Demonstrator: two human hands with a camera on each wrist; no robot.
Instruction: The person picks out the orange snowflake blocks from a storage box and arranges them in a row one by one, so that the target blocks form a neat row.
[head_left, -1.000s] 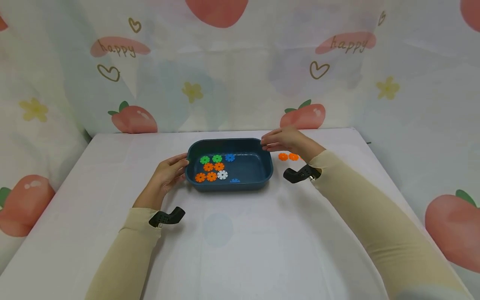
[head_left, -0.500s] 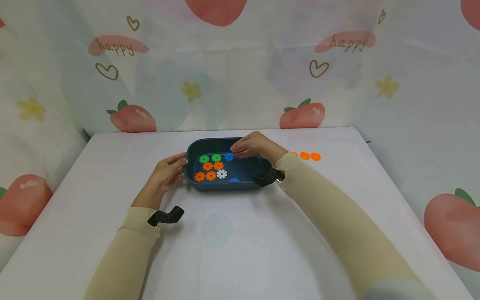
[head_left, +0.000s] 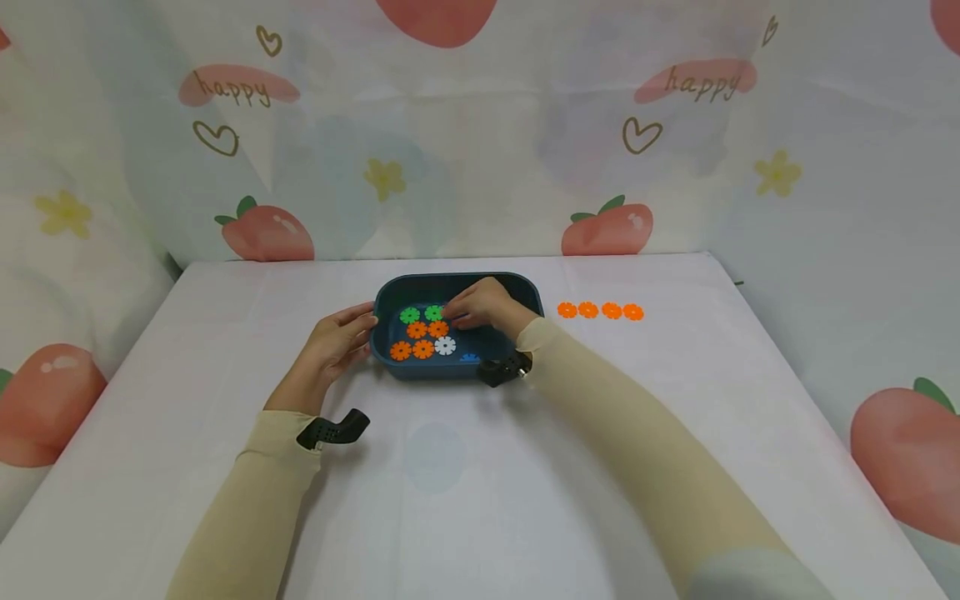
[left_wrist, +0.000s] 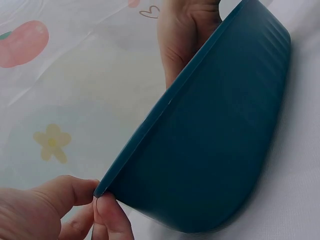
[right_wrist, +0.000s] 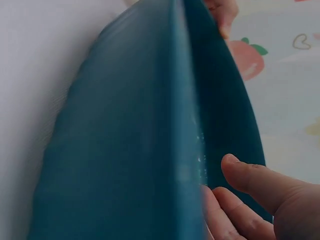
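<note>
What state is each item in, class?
Teal tub: upright on table.
Left hand: pinching tub's rim.
Right hand: inside tub, grip unclear.
Green notched discs: flat inside.
Inner orange discs: flat inside.
White disc: flat inside.
Blue disc: partly hidden.
Outer orange discs: flat, in a row.

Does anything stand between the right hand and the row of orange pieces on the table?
Yes: the right end wall of the tray. The right hand is reaching inside it, while the orange pieces lie outside, beyond that wall.
</note>
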